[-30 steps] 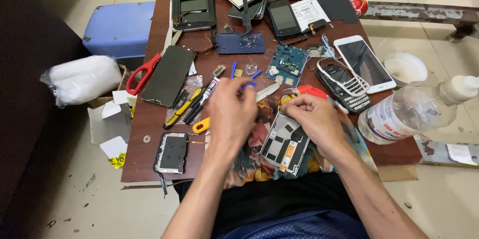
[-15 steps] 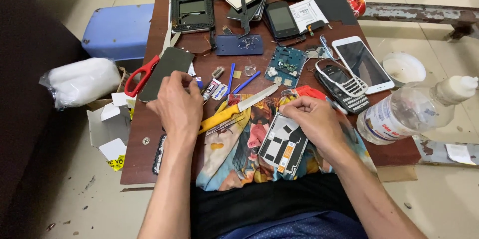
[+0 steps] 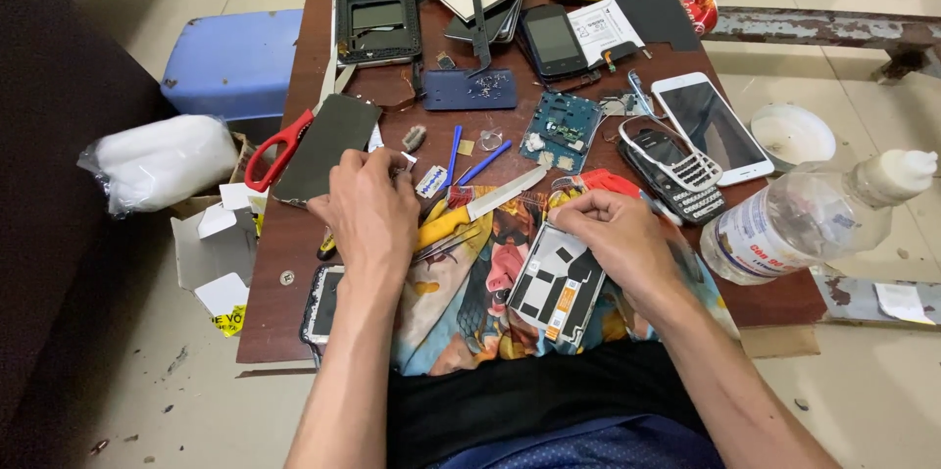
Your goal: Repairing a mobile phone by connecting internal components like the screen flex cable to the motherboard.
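My left hand (image 3: 368, 209) lies palm down on the brown table (image 3: 294, 322), fingers curled over a cluster of small tools left of a yellow-handled knife (image 3: 470, 212). A black and yellow tool tip (image 3: 326, 246) pokes out under the hand; whether it is gripped is hidden. My right hand (image 3: 613, 234) pinches the top edge of an opened phone body (image 3: 554, 285), which rests on a colourful printed cloth (image 3: 461, 293) at the table's near edge.
Phone parts crowd the table: a green circuit board (image 3: 564, 124), a keypad phone (image 3: 671, 167), a white smartphone (image 3: 711, 126), red-handled scissors (image 3: 279, 146), blue pens (image 3: 469, 160). A clear plastic bottle (image 3: 804, 219) lies at the right, a blue stool (image 3: 235, 62) stands left.
My left hand moved from the table's middle leftward onto the tools beside the knife. My right hand stayed on the opened phone body.
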